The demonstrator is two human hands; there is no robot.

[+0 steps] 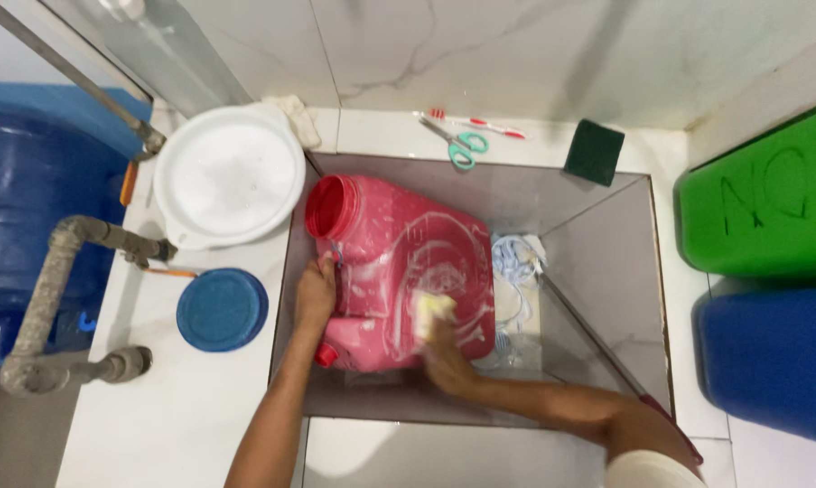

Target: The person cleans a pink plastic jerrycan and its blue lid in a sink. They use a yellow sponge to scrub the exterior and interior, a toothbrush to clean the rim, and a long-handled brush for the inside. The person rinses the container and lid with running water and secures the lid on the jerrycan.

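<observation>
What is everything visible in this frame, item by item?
Red plastic jerrycan: one, soapy, lying in the grey sink basin.
Yellow sponge: one, on the jerrycan.
White round plastic basin: one, left counter.
Blue round lid: one, below the white basin.
Teal-handled scissors: one, back ledge.
Red-and-white toothbrush: one, beside the scissors.
Dark green scouring pad: one, back ledge.
Green container: one, right.
Blue container: one, right.
Blue barrel: one, left.
Left hand: on the jerrycan.
Right hand: grip on the sponge.
</observation>
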